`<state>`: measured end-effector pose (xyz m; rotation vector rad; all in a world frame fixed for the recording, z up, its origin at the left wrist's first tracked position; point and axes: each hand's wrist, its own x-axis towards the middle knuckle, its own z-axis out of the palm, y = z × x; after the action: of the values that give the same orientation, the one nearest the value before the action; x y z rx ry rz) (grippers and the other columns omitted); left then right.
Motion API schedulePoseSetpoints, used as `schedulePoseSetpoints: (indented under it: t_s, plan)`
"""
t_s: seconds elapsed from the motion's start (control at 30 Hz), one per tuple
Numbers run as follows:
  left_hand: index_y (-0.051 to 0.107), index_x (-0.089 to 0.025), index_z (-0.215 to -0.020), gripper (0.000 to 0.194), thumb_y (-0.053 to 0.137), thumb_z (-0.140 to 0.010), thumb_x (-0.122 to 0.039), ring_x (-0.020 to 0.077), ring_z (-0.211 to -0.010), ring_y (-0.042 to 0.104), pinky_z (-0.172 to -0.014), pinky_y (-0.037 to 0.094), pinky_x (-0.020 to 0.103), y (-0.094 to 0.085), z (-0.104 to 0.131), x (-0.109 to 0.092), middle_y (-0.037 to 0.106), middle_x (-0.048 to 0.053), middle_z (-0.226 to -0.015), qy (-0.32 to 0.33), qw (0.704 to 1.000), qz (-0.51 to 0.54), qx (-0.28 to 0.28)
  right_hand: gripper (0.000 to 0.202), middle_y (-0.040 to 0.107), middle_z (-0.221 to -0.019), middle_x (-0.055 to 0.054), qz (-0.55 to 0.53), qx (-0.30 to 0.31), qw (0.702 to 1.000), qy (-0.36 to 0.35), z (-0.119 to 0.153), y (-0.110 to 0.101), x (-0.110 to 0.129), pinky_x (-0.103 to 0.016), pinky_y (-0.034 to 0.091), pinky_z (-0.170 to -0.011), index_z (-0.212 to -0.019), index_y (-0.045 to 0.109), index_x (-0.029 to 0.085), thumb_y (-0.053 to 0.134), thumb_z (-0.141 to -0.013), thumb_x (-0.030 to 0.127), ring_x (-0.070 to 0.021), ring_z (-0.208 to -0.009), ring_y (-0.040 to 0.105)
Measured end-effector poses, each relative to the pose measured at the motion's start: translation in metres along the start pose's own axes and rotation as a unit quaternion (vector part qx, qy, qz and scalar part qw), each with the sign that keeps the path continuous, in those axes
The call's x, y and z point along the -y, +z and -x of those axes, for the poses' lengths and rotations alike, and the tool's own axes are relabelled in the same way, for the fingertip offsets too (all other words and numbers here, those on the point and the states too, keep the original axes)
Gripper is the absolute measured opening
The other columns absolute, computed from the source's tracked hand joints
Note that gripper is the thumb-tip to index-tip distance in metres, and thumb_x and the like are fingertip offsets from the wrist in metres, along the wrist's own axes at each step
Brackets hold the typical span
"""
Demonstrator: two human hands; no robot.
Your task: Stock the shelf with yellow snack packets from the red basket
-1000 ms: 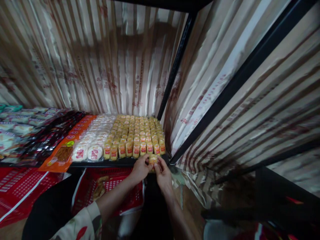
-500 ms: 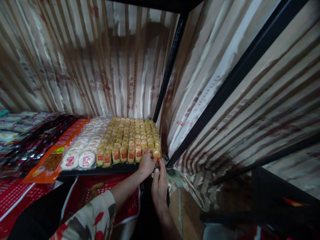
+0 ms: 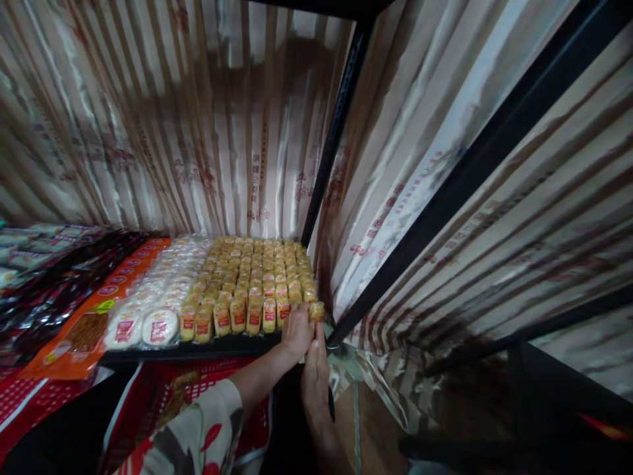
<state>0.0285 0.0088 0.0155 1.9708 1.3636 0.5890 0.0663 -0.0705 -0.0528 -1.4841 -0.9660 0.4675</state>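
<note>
Small yellow wrapped cakes (image 3: 254,315) stand in close rows at the right end of a dark shelf. My left hand (image 3: 297,331) is at the front right corner of these rows, its fingers closed at one wrapped cake (image 3: 316,311). Just below it, my right hand (image 3: 316,377) is upright with fingers stretched out, the tips close under that cake and against my left hand. Part of the grip is hidden behind my left hand.
White round wrapped cakes (image 3: 161,326), an orange snack bag (image 3: 79,338) and dark shiny packets (image 3: 59,284) lie further left. Red baskets (image 3: 143,396) stand below the shelf edge (image 3: 217,349). A black post (image 3: 366,290) rises beside my right hand, before printed curtains (image 3: 257,132).
The view has shifted slightly. The cake at my left hand sits a little lower and further right, near the corner post. Both hands stay together at the corner.
</note>
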Motion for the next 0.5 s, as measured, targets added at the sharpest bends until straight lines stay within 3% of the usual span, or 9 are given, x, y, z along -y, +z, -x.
schedulePoseSetpoints:
  t_s: [0.17,0.3,0.5]
  plan:
    - [0.042,-0.009,-0.125,0.046,0.049,-0.079,-0.009,0.0207,-0.108,0.052,-0.095,0.042,0.031,0.004,0.004,0.009,0.052,0.015,-0.117,0.028,0.999,0.028,-0.037,0.068,0.026,-0.148,-0.010,-0.018,0.018,0.997,0.074,-0.004,0.003,0.007,-0.043,0.014,-0.115,-0.140,0.030,0.013,0.026,-0.088,0.056,-0.0204,-0.137,0.023]
    - [0.046,-0.008,-0.119,0.036,0.041,-0.084,-0.011,0.0208,-0.109,0.051,-0.099,0.041,0.035,0.010,0.016,0.028,0.054,0.015,-0.114,0.074,0.993,0.030,-0.088,0.066,0.027,-0.148,-0.007,-0.010,0.019,0.996,0.081,-0.009,0.006,0.004,-0.042,0.012,-0.115,-0.140,0.031,0.016,0.026,-0.088,0.055,-0.0191,-0.138,0.022]
    - [0.050,-0.013,-0.117,0.037,0.034,-0.084,-0.009,0.0189,-0.103,0.056,-0.094,0.046,0.033,0.015,0.034,0.052,0.055,0.012,-0.112,0.089,0.994,-0.006,-0.070,0.061,0.035,-0.144,-0.012,-0.020,-0.009,0.998,0.062,-0.016,0.009,-0.005,-0.043,0.020,-0.112,-0.136,0.037,0.013,0.025,-0.090,0.051,-0.0206,-0.134,0.030]
